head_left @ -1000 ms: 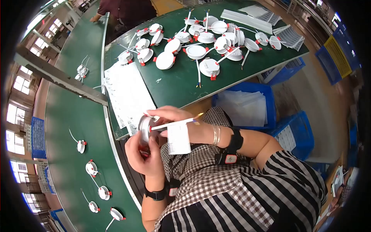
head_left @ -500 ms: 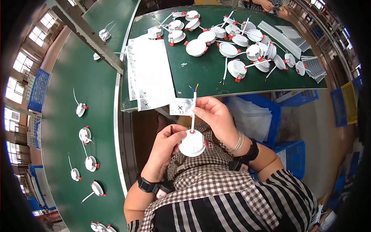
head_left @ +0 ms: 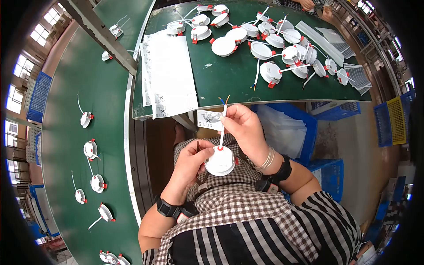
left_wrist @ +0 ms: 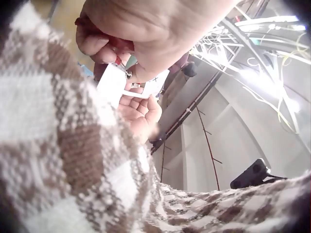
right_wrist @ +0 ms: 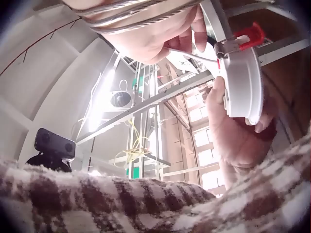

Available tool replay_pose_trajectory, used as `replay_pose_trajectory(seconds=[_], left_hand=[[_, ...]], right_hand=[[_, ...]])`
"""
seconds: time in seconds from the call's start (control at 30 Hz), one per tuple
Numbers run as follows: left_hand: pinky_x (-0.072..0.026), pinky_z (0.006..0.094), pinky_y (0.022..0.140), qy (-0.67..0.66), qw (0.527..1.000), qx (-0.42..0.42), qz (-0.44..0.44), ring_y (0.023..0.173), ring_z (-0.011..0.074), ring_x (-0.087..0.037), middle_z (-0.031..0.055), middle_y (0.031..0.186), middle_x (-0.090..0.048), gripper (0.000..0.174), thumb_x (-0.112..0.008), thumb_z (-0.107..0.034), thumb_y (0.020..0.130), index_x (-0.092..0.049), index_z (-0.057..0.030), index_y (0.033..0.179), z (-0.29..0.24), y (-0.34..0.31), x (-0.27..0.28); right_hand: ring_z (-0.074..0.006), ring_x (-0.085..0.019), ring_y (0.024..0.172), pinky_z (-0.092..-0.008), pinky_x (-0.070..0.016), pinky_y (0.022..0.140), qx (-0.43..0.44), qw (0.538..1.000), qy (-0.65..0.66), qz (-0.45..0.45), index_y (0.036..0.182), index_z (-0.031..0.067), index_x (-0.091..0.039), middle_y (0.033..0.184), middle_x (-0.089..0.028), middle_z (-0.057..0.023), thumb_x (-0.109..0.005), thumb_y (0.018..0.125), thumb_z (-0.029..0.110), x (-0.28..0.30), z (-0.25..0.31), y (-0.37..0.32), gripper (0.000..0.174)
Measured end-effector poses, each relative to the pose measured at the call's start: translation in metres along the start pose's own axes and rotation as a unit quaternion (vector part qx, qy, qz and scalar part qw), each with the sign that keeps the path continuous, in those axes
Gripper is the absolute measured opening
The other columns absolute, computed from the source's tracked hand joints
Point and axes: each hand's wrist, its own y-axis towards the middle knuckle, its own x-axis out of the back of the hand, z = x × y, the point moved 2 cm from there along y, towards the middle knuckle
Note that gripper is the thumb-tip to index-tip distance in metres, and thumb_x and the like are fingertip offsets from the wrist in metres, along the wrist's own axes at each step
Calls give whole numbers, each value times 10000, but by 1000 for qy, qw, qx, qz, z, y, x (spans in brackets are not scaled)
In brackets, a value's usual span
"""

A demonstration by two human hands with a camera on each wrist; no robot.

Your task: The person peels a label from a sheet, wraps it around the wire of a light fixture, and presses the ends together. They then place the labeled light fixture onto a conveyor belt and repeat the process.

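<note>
In the head view a round white downlight point(head_left: 220, 161) with red-tipped spring clips sits in my left hand point(head_left: 190, 163), thumb over its edge. Its white cable point(head_left: 222, 137) rises from a red grommet and ends in bare-tipped blue and brown wires point(head_left: 224, 101). Higher up, my right hand point(head_left: 245, 130) pinches the cable together with a white printed label point(head_left: 209, 119), which sticks out to the left with a crossed mark and CE showing. The right wrist view shows the downlight side-on point(right_wrist: 244, 82), with left fingers around its rim.
Many similar downlights point(head_left: 261, 51) lie on the green table point(head_left: 225, 90) ahead, beside white label sheets point(head_left: 172, 75) and ribbed strips point(head_left: 320, 42). A green conveyor point(head_left: 64, 145) on the left carries several more. Blue bins point(head_left: 324, 176) stand at the right, below the table. A metal post point(head_left: 99, 35) crosses upper left.
A second ago the downlight was side-on with the label hanging off its cable; it has since turned its back upward, cable upright. My right hand has shifted onto cable and label.
</note>
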Motion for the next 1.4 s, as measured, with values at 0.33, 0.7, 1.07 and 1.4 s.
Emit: replay_pose_trajectory(seconds=[0.33,0.7,1.07,1.4], left_hand=[[-291,154,401,-7,1000,-16,6,476,12,-399,-27,695,-535,106,-604,-110,830,-590,-31,900,2,0,2],[-296,159,380,-75,997,1,-7,446,21,-404,-22,692,-545,88,-602,-122,842,-581,-51,890,7,9,15],[-307,160,384,-77,997,3,11,446,25,-410,-26,682,-543,92,-583,-141,858,-574,-58,898,9,20,10],[-318,166,407,-33,996,9,83,477,31,-423,-16,727,-551,184,-564,-208,895,-565,-50,990,7,37,-27]], right_hand=[[-82,-575,670,-234,-518,625,38,994,-95,24,882,4,-525,782,-571,-26,-473,942,147,-8,12,4,164],[-133,-591,897,-271,-483,825,-81,989,-68,100,1106,-18,-548,957,-612,-86,-504,937,263,9,-13,-10,331],[-148,-429,1172,-300,-366,991,-105,949,-152,254,1395,-9,-227,1276,-444,-97,-766,702,67,23,-31,-32,881],[-122,-540,1012,-267,-449,891,-97,981,-68,152,1273,4,-405,1130,-545,-63,-770,713,148,57,-9,-48,684]])
